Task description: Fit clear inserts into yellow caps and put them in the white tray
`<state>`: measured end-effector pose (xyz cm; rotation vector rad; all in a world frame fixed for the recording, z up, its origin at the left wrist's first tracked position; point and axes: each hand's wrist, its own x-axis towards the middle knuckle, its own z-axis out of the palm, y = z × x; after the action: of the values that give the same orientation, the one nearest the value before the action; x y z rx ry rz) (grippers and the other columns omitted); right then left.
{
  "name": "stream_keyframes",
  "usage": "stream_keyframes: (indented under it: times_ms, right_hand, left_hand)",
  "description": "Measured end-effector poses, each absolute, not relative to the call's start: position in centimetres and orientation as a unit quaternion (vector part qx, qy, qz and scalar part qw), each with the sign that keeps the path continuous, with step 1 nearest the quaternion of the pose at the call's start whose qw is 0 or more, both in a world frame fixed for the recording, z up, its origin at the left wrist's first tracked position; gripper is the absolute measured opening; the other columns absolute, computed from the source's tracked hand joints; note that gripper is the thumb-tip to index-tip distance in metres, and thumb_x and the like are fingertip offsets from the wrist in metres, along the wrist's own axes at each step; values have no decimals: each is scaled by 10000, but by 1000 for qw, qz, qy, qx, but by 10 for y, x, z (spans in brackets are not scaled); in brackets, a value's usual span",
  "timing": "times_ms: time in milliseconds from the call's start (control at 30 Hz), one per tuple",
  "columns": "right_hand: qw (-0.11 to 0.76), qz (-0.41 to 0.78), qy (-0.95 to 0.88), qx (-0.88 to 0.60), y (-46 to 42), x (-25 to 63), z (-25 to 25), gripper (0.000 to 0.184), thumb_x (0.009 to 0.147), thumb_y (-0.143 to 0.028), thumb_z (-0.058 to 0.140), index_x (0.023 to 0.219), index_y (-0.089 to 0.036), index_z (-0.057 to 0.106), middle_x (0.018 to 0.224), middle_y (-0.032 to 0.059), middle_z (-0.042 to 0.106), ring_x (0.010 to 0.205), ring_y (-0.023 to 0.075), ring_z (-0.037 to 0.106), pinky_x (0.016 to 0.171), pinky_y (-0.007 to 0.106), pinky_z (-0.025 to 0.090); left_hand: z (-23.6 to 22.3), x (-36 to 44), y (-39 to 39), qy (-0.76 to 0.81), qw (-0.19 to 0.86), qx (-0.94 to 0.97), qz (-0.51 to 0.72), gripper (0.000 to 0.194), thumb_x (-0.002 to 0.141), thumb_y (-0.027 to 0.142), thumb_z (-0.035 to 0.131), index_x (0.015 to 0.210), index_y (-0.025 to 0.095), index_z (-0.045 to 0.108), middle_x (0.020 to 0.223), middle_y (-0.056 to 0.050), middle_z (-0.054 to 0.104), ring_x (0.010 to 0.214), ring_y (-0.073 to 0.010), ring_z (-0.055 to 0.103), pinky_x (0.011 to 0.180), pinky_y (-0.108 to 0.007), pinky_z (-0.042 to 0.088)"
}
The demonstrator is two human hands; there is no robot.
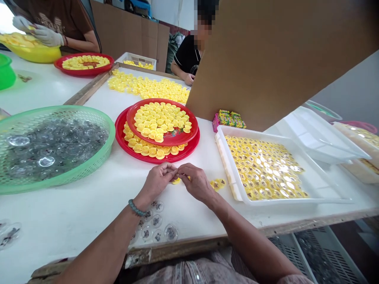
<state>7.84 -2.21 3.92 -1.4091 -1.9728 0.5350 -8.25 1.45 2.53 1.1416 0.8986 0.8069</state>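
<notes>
My left hand (157, 180) and my right hand (197, 182) meet over the white table, with their fingertips pinched together. What they grip is mostly hidden by the fingers. A bit of a yellow disc (176, 181) shows just beneath the fingertips; whether it is held or lies on the table I cannot tell. Beside my right wrist lie several yellow discs (217, 184) in a short row. Clear round plastic caps with small dark prints (156, 221) are spread near my left wrist. Beyond my hands, a red plate (177, 138) of yellow discs rests on a larger red plate (156, 159) that also holds discs.
Left stands a green basket (110, 136) heaped with clear caps. At right, a white tray (322, 195) holds rows of finished-looking yellow discs, beside a tilted cardboard sheet (266, 59) and small boxes (231, 119). Two people sit across, one wearing white gloves (49, 36).
</notes>
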Motion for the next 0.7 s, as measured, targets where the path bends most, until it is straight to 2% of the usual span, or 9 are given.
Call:
stream_keyframes:
  times_ms: [133,233,367,500,600,700]
  right_hand:
    - [355,182,-714,-575,-17,88,38,172,836,-147,506,899,-200,656,905,34,678,805,142,619,737,247,469]
    - [332,147,-691,-625,-14,94,42,165,847,-186,504,876,-204,665,888,30,696,761,146,628,704,242,460]
    - [204,121,-740,-629,-6,88,47,185,865,-209,489,832,-200,671,838,45,702,746,155,624,688,235,427]
    - [64,104,-802,-584,7,74,44,237,843,-99,445,820,-195,661,856,55,698,817,167,617,691,232,394]
    - [3,98,-827,-553,17,73,38,270,809,-45,429,851,-194,650,885,56,693,826,161,613,679,226,386]
    - [-11,84,-834,-545,24,76,31,253,787,-38,435,800,-185,640,834,62,688,780,163,612,645,225,387]
  left_hand:
    - [32,-90,20,451,635,479,405,231,717,319,657,838,130,602,765,-55,671,709,-163,645,679,-276,517]
    - [38,-101,28,497,576,449,468,235,711,315,658,845,132,597,722,-44,666,622,-145,628,599,-254,510]
    - [39,-109,35,518,527,433,516,224,712,314,651,839,137,600,704,-34,658,576,-133,611,566,-245,503]
    - [35,-109,36,526,519,437,513,232,708,328,650,836,140,607,687,-29,652,556,-126,598,546,-236,494]
    - [33,-106,35,529,526,441,500,239,703,338,655,841,148,610,682,-23,651,553,-125,596,533,-227,483]
    - [32,-104,32,526,536,453,480,241,707,356,652,832,155,608,680,-19,652,548,-120,588,525,-217,468]
